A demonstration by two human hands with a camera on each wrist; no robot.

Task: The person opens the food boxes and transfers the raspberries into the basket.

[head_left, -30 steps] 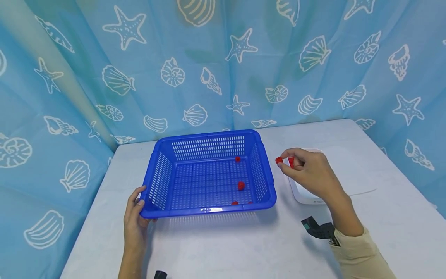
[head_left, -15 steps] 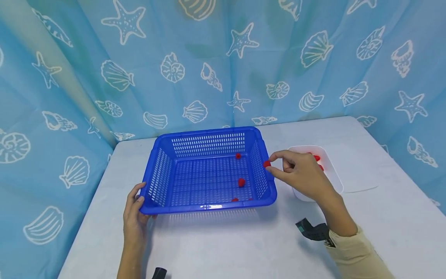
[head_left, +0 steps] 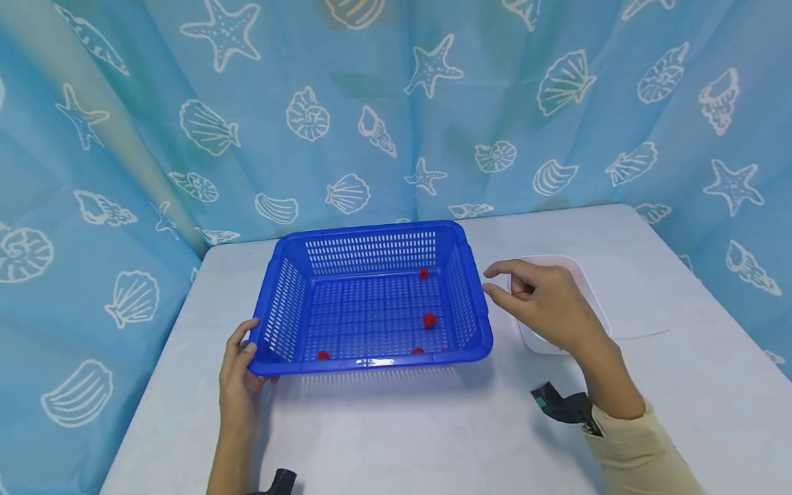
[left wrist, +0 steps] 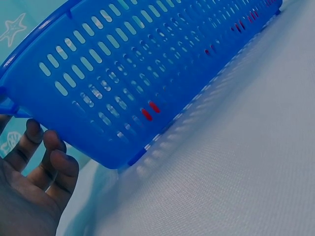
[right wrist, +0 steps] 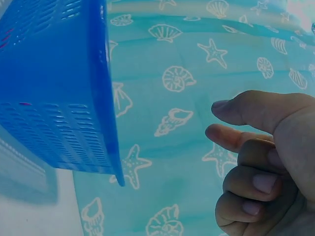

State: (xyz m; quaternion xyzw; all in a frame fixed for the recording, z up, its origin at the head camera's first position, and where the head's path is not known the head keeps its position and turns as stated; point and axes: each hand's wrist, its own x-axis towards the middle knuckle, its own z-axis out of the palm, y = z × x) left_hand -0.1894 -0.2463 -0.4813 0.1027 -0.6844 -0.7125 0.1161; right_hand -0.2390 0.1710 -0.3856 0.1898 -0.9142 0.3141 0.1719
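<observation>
A blue slotted plastic basket (head_left: 371, 364) stands in the middle in the head view. My left hand (head_left: 238, 381) holds its front left corner; in the left wrist view, the fingers (left wrist: 64, 164) curl up at the rim. Inside lie several small red, bumpy, raspberry-like pieces (head_left: 430, 320), mostly toward the right, with one red piece (head_left: 323, 355) at the front left. Just right of the basket is my right hand (head_left: 547, 302). Its thumb and index finger are parted with nothing between them, and the other fingers (right wrist: 253, 182) are bent toward the palm.
A white container (head_left: 595, 302) sits behind my right hand, which hides much of its inside. A thin pale strand (head_left: 643, 335) lies to its right on the white table (head_left: 396, 440). A blue shell-print curtain (head_left: 346, 124) hangs close behind the table.
My right hand carried a red piece left to the basket and let it go; the hand is now slightly back right. A red piece now shows at the basket's front left. The left hand stays put.
</observation>
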